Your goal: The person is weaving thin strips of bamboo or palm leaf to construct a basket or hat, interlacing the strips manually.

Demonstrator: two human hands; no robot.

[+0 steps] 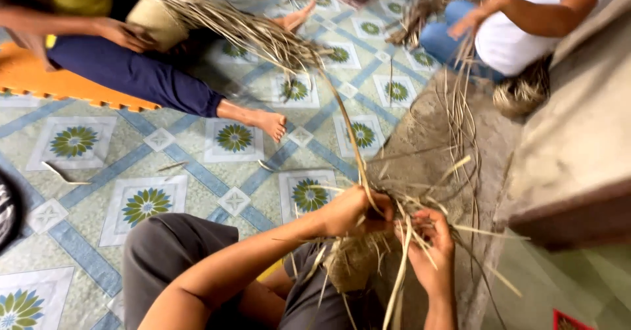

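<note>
The left hand point(351, 212) is closed around a long pale strand point(347, 129) that rises from the fist and runs up and away across the floor point(197, 165). The right hand point(430, 251) sits just beside it, palm turned up, fingers curled and pinching several thin strips point(402, 271) that hang down past the wrist. Between and below both hands lies the weave point(351, 261), a small tan woven piece resting over the person's lap, with loose ends sticking out on all sides; its exact shape is hard to tell through the blur. The person's grey-clad knee point(171, 251) is bent to the left.

The floor is tiled in a blue and green flower pattern. At the upper left another person sits on an orange mat point(39, 80), one bare foot point(269, 123) stretched out, holding a basket point(154, 18) trailing long fibres. At the upper right a third person in a white shirt point(526, 27) handles more strands, beside a low concrete ledge point(578, 139).
</note>
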